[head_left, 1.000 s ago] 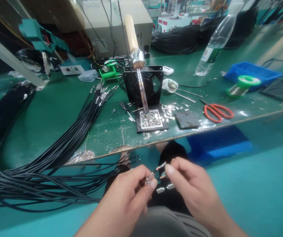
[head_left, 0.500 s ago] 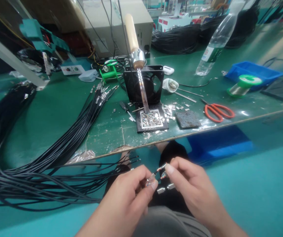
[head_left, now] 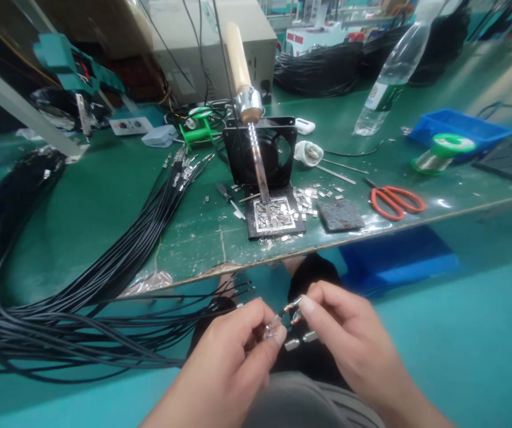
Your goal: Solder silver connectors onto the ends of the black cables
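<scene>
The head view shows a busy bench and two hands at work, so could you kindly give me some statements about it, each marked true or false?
1. The orange-handled scissors lie on the green table. True.
2. The right hand grips the wooden-handled iron. False: that hand is at a small wire end, and the iron points down at the black plate.
3. The left hand pinches a small shiny piece. True.
4. The spool in front of the blue tray has a red rim. False: its rim is green.
5. The fan stands behind the black plate. True.
</scene>
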Demonstrator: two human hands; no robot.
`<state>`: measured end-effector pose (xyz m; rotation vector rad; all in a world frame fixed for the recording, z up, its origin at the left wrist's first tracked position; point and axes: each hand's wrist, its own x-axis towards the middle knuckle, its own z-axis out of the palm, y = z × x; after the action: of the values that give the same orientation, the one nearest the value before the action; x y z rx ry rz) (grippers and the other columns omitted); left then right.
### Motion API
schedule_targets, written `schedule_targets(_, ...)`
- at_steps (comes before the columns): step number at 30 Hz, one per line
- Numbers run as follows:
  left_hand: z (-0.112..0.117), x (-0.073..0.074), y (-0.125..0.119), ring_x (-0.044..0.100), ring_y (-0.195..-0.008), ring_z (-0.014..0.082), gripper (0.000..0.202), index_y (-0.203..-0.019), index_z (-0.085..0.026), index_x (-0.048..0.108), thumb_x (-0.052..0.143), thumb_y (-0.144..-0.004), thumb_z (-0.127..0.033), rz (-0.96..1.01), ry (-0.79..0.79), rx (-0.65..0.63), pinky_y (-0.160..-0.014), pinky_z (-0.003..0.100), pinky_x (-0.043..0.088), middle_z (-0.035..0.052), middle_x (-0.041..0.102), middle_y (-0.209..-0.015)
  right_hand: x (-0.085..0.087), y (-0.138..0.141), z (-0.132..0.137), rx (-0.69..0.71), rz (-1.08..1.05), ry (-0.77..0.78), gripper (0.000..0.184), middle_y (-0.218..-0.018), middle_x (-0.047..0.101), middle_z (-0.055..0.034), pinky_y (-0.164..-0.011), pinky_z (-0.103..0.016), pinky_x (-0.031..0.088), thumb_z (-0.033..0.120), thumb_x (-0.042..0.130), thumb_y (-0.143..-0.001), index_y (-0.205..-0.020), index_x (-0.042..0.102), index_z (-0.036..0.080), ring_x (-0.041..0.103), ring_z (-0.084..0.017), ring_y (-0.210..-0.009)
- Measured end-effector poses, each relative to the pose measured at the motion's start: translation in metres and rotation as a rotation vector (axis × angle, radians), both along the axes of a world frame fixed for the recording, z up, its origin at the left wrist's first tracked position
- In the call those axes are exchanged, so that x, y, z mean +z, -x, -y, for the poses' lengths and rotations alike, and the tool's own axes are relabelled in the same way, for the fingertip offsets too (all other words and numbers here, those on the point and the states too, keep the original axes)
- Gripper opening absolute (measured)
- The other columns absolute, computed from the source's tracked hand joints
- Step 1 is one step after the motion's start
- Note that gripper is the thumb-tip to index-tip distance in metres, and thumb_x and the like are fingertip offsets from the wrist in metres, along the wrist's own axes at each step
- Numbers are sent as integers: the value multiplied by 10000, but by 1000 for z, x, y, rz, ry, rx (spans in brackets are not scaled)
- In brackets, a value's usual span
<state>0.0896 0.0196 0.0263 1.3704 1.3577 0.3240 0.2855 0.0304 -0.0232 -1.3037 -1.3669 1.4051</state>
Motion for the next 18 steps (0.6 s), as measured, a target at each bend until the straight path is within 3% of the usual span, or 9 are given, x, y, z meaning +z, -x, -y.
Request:
schedule_targets(6, 2, -1, 2, 583, -658, 128, 387, -863, -164, 571, 491, -1065, -483, 110, -10, 53, -636, 247, 455, 12, 619, -710, 12, 5, -5, 45, -44, 40, 475, -700, 469, 5, -588, -274, 343, 553, 586, -1024, -749, 520, 171, 414, -118, -656)
schedule_targets(18, 5, -7, 5, 576, -612, 116, 441, -875, -153, 538, 516, -1042, -561, 199, 108, 113, -587, 232, 454, 14, 597, -712, 12, 10, -9, 77, -17, 73, 509, -709, 522, -12, -600, -288, 369, 591, 557, -1012, -732, 495, 171, 455, -129, -662)
